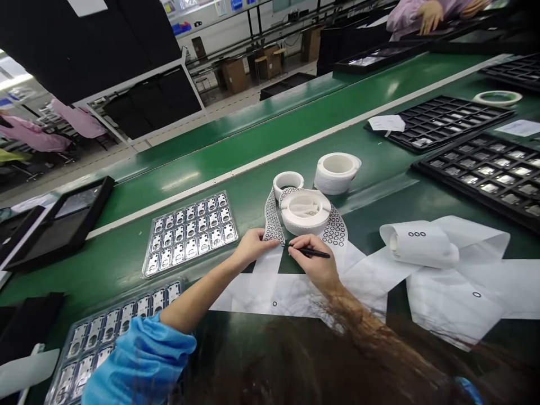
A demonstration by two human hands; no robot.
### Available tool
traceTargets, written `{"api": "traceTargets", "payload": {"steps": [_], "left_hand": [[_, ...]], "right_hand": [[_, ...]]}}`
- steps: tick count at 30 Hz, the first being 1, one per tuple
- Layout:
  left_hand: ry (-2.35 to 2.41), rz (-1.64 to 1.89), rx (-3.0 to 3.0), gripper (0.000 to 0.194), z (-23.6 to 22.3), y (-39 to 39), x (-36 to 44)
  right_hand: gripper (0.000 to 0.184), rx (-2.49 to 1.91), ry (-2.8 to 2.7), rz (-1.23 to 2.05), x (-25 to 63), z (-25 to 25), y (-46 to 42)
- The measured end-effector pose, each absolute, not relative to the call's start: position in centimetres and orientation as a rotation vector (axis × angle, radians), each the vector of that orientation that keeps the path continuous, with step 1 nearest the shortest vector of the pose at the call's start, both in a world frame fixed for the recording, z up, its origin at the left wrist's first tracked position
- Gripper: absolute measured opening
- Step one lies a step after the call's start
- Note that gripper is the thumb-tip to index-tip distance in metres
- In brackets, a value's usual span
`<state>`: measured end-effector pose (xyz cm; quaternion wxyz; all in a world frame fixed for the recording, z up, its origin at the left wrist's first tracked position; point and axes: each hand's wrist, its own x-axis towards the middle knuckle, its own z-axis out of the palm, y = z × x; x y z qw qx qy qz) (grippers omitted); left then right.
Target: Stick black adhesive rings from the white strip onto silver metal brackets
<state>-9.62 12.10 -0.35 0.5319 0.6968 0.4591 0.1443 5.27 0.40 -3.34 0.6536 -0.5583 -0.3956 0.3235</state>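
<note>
The left hand (253, 248) is laid on a ring-printed backing strip (273, 220), fingers closed together at the strip's edge; whether it is pinched cannot be told. The strip appears to be kept flat by this hand on the green conveyor belt (113, 264), beside a white tape roll (304, 212). A slim black pen-like tool (312, 253) is gripped between the fingers and thumb of the right hand (314, 264), its tip near the strip. A clear tray of metal parts (189, 233) is placed just left, within reach. No brand or legible writing is seen; only small black rings are printed.
</note>
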Motion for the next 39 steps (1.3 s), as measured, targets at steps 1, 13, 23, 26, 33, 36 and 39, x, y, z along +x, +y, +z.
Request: {"api": "traceTargets", "payload": {"steps": [1,13,23,26,33,36,39], "left_hand": [[1.071,0.357,1.637,0.04,-0.3,12.0,-9.6],[0.946,0.583,1.443,0.055,-1.8,11.5,-10.0],[0.908,0.591,1.494,0.05,-1.5,10.9,-10.1],[0.906,0.58,1.507,0.05,-1.4,10.7,-10.2],[0.927,0.588,1.509,0.048,-1.6,10.8,-10.2],[0.947,0.591,1.501,0.048,-1.7,10.9,-10.1],[0.957,0.583,1.492,0.047,-1.6,10.9,-10.0]], "right_hand": [[0.017,-1.262,-0.899,0.724,5.3,-3.4,0.4],[0.018,-1.244,-0.897,0.612,5.0,-3.3,0.8],[0.015,-1.242,-0.923,0.601,4.8,-3.6,0.8],[0.015,-1.237,-0.923,0.595,4.8,-3.6,0.8],[0.012,-1.215,-0.926,0.605,5.0,-3.3,0.6],[0.014,-1.218,-0.908,0.603,4.9,-3.4,0.6],[0.016,-1.219,-0.898,0.615,4.9,-3.6,0.8]]}}
